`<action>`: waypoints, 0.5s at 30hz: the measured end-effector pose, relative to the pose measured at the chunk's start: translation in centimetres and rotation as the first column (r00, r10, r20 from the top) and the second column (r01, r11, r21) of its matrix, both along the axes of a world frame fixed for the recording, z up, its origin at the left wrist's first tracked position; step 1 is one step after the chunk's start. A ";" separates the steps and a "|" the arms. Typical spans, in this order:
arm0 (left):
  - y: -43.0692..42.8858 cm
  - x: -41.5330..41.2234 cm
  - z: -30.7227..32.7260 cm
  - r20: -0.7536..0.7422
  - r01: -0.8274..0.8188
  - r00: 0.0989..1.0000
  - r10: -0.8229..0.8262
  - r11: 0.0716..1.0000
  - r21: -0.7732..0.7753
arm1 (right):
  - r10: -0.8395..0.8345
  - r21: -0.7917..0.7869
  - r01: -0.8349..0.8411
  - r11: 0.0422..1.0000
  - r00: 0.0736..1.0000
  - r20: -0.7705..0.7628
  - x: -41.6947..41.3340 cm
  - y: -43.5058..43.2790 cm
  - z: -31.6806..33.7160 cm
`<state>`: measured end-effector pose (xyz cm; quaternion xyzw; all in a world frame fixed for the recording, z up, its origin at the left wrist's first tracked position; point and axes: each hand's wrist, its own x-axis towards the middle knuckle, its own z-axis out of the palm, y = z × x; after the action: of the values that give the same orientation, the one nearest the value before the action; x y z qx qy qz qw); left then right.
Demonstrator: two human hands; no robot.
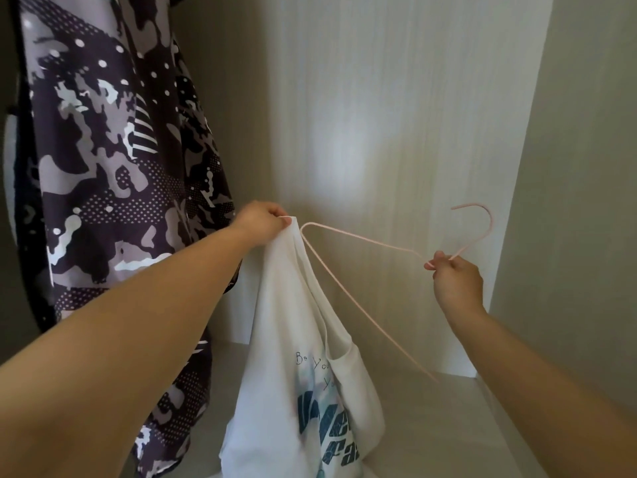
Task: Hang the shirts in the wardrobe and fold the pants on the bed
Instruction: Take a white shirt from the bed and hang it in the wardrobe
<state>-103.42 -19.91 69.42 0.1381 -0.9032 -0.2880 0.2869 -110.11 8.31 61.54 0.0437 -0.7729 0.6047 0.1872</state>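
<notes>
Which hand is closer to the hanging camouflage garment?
Left. The left hand, gripping the white shirt, sits beside the camouflage garment; the right hand, pinching the pink hanger, is well off to its right.

Bare from left hand and right hand back along both forearms to the picture's edge; nails seemingly short.

Inside of a home wardrobe by the look of it; pale wood-grain back panel with a flat base underneath; dark camo-print garment hanging on the left; thin pink hanger and a white printed tee right in the opening; plain domestic closet stuff, really.
</notes>
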 end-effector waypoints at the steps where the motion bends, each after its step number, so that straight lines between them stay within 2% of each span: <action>1: 0.1 0.0 0.1 0.006 0.002 1.000 -0.002 1.000 0.004 | -0.005 0.025 0.005 1.000 1.000 -0.004 0.0 -0.1 -0.1; 5: 0.3 0.3 0.2 0.035 0.039 0.999 -0.039 0.999 -0.009 | -0.008 0.088 0.008 0.996 1.000 -0.008 0.3 -0.7 -0.2; 10: 0.0 0.3 0.3 0.042 0.006 0.999 -0.005 1.000 -0.021 | -0.019 -0.071 0.017 0.997 0.999 -0.026 0.1 -0.9 0.3; 12: -0.1 0.4 0.3 0.029 -0.010 1.000 0.009 1.000 0.007 | -0.016 -0.035 0.014 0.999 0.999 -0.052 0.0 -0.9 0.4; 15: -0.1 0.5 0.3 0.011 -0.010 1.000 0.009 0.998 0.055 | -0.054 0.109 0.063 0.992 0.995 -0.081 -0.1 -1.0 0.1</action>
<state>-102.96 -20.02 69.67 0.1519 -0.8958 -0.3106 0.2794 -110.19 7.33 61.65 0.0549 -0.7985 0.5528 0.2320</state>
